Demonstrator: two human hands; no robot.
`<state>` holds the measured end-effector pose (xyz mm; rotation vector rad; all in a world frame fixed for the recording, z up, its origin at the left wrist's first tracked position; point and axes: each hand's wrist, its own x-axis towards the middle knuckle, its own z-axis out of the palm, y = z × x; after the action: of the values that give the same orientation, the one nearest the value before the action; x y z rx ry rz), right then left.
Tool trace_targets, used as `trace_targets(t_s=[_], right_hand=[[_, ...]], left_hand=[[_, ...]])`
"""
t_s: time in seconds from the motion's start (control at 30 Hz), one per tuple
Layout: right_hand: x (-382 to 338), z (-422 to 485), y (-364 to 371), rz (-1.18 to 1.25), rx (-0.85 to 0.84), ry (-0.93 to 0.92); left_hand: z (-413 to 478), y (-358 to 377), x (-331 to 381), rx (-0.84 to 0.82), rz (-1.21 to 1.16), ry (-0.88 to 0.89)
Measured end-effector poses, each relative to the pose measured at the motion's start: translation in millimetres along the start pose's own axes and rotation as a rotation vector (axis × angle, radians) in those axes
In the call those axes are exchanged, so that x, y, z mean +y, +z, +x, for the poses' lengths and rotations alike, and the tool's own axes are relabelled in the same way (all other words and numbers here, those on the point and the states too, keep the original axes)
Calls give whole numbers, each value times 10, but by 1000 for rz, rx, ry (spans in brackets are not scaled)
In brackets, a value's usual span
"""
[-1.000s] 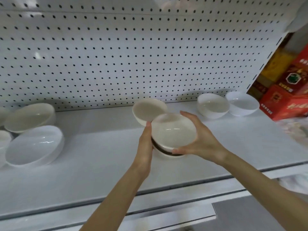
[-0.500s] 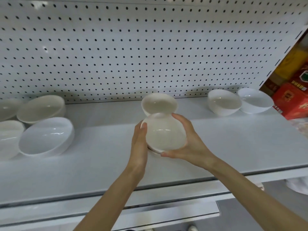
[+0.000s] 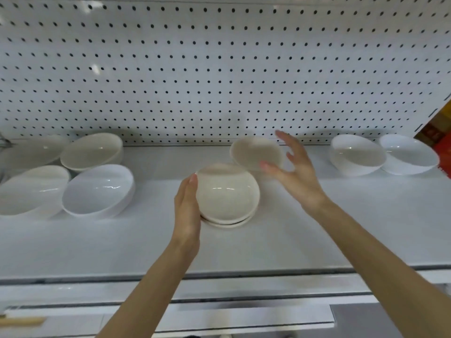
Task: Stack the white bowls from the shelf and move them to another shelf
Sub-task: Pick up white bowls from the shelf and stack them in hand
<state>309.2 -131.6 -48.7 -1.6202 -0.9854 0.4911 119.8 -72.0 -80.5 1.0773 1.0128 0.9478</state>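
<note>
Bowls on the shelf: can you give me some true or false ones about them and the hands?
1. The left hand touches the stacked bowls. True.
2. The right hand grips the stack. False: it is open, near the single bowl behind.
3. A pair of bowls sits far right on the shelf. True.
4. The stack stands on the floor. False: it is on the shelf.

The white shelf (image 3: 341,228) carries loose white bowls (image 3: 97,191) and a stacked pair (image 3: 228,196).
</note>
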Motion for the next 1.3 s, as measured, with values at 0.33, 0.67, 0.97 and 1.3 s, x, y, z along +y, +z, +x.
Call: trace_targets(t_s=[0.33,0.67,0.97,1.3], right_hand=[[301,447,-106,-48,-140,571],[208,370,-78,126,-85,567],[-546,104,-263,199,-236,389],[-522,-253,110,83,-357,376]], left_hand=[[70,-91,21,-5,43,-33],[50,-135,21,-120,159,5],[33,-70,589,-111,141,335],[-148,-72,445,-207,315,381]])
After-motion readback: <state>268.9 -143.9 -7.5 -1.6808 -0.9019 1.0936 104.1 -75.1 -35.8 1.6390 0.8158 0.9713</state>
